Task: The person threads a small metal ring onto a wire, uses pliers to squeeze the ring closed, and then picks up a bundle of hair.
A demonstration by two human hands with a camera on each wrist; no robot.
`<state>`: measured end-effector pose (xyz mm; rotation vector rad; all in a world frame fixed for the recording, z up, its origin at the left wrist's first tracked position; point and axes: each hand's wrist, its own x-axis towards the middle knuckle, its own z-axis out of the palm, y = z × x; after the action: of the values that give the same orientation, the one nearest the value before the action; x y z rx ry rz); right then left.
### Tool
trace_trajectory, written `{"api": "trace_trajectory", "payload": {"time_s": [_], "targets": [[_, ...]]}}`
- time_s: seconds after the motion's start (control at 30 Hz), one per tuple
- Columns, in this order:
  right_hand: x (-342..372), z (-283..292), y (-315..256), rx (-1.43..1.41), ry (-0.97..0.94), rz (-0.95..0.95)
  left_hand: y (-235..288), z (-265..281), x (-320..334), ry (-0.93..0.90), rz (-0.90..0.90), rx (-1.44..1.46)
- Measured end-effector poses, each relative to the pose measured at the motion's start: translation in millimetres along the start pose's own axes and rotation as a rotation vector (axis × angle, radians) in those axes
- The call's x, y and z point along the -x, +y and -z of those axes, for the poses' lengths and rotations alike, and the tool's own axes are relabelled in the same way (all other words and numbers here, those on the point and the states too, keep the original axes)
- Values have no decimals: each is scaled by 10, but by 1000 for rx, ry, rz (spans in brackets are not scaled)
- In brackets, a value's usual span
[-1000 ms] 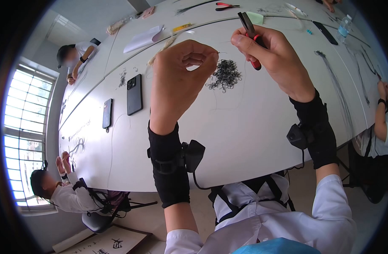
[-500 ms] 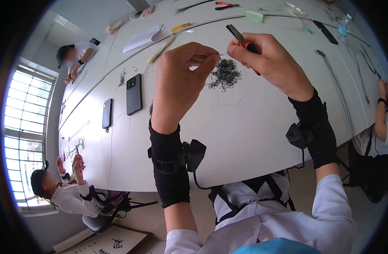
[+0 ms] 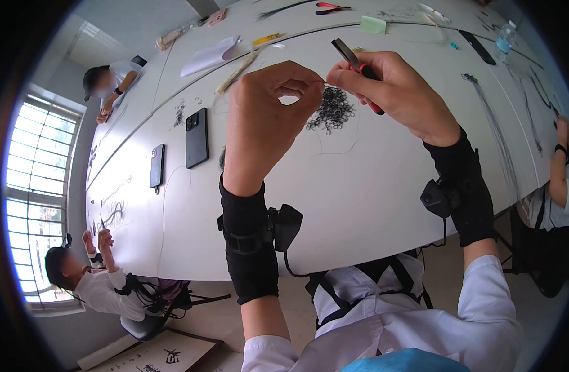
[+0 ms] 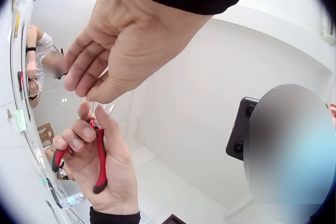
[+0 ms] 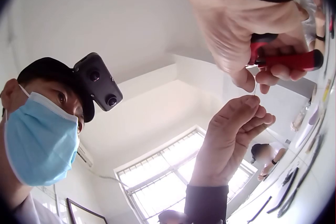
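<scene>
Thumb and forefinger of my left hand [image 3: 266,118] pinch the end of a thin strand [image 5: 255,85]; whether it is wire or thread I cannot tell. My right hand [image 3: 402,96] holds red-and-black pliers [image 3: 348,53] in the palm, their nose pointing up and left in the head view. Its thumb and forefinger meet at the strand, right beside the left fingertips. The plier handles [image 4: 102,162] stand spread apart in the left wrist view. Below the fingertips, a pile of small dark bent loops [image 3: 335,115] lies on the white table [image 3: 334,198].
Two phones, a larger one [image 3: 197,138] and a smaller one [image 3: 157,167], lie left of the left hand. Beyond are a pale bundle [image 3: 238,71], paper [image 3: 207,59] and other pliers [image 3: 333,8]. Long dark strands [image 3: 489,124] lie to the right. Other people sit around the table.
My right hand has moved left and slightly down, bringing its fingertips to the left ones. The pliers have tilted further left. My left hand has barely shifted.
</scene>
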<state>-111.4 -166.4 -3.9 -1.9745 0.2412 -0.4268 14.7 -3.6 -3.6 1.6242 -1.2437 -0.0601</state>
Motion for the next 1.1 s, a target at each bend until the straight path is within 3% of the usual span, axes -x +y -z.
{"api": "trace_trajectory", "payload": {"time_s": [0.23,0.63,0.77,1.1], "targets": [[-17,-30,37,-45,54,65,-5,-9,-5,-6,46,-24],[-17,-45,32,10,26,12,-14,-11,-7,-6,27,-16],[-9,-52,27,-30,31,-12,31,33,-7,-67,73,-47],[-34,-99,86,-136,19,-17,0,-14,-7,-5,14,-1]]}}
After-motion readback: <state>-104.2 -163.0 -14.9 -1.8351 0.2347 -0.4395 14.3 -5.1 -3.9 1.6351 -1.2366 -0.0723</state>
